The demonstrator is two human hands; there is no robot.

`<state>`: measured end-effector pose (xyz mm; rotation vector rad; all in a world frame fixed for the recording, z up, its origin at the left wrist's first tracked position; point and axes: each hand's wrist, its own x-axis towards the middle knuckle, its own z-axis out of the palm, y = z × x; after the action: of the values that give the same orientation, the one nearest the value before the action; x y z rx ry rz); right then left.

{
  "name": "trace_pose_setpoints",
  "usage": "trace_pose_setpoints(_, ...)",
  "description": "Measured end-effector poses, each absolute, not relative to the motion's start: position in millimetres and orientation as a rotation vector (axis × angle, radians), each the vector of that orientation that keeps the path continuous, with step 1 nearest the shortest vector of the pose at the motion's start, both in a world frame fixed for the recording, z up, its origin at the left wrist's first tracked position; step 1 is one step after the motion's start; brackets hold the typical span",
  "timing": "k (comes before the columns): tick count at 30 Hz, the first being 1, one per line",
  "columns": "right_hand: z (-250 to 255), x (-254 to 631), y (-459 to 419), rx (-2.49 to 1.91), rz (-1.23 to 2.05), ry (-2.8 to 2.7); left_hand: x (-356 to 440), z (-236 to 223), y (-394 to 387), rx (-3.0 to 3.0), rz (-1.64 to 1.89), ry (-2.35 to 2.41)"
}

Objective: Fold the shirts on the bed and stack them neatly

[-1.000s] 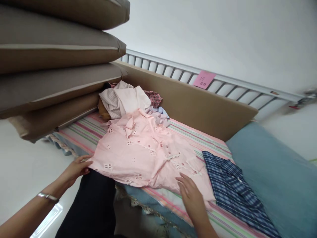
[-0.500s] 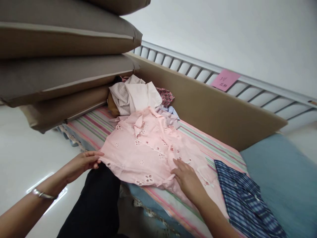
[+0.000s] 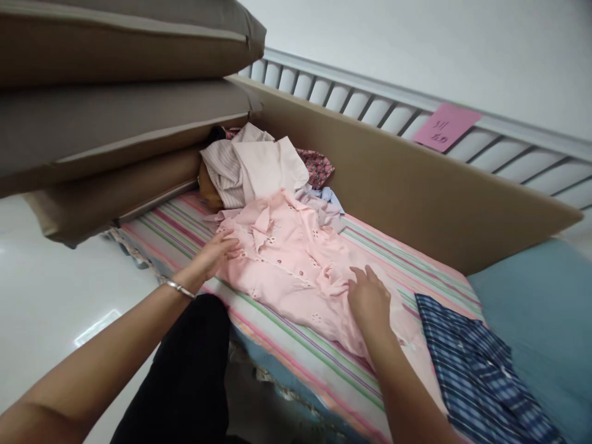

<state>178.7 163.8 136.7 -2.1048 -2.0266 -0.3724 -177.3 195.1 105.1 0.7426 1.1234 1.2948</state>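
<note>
A pink blouse [image 3: 296,259] with cut-out flower embroidery and small buttons lies spread on a striped sheet [image 3: 296,348]. Its near side is folded over toward the buttons, leaving a rounded edge close to me. My left hand [image 3: 215,253], with a silver bangle at the wrist, rests on the blouse's left end with fingers spread. My right hand [image 3: 370,302] lies over the cloth to the right of the buttons, fingers apart and slightly bent; its fingertips touch bunched fabric. Beside the blouse's right end is a folded navy plaid shirt [image 3: 481,370].
A clothes pile [image 3: 259,166] stands behind the blouse, against a tan board [image 3: 393,179]. Large brown cushions [image 3: 115,123] are stacked at left. A blue-green surface [image 3: 541,296] lies at right. A pink note [image 3: 446,126] hangs on the white railing [image 3: 333,92].
The blouse's near side has been turned over away from me. My left hand moved from its near left corner farther onto it. My right hand moved onto the cloth; the view shifted.
</note>
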Motion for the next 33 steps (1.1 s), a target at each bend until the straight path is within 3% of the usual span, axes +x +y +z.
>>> trace_pose_setpoints(5,106.0,151.1,102.8,-1.711,-0.367,-2.140,-164.6,81.1,156.6,1.432,1.414,1.466)
trace_pose_setpoints(9,70.1,114.0,64.3,-1.469,-0.185,-2.372,-130.5,53.2,102.2,2.090,1.032,1.221)
trace_pose_setpoints(12,47.7,110.8,66.1,-1.591,-0.126,-2.401,-123.1,37.5,99.0,2.360,0.820,1.146)
trace_pose_setpoints(18,17.7,159.1,82.1,-1.877,-0.220,-2.234,-206.6,31.6,146.2,2.005,1.158,1.984)
trace_pose_setpoints(26,10.1,160.0,79.2,-1.880,-0.260,-2.280,-232.6,16.6,144.1,1.848,1.164,2.057)
trace_pose_setpoints(33,8.8,162.5,78.6,-1.870,-0.235,-2.247,-240.5,32.4,156.5,1.881,1.307,2.039)
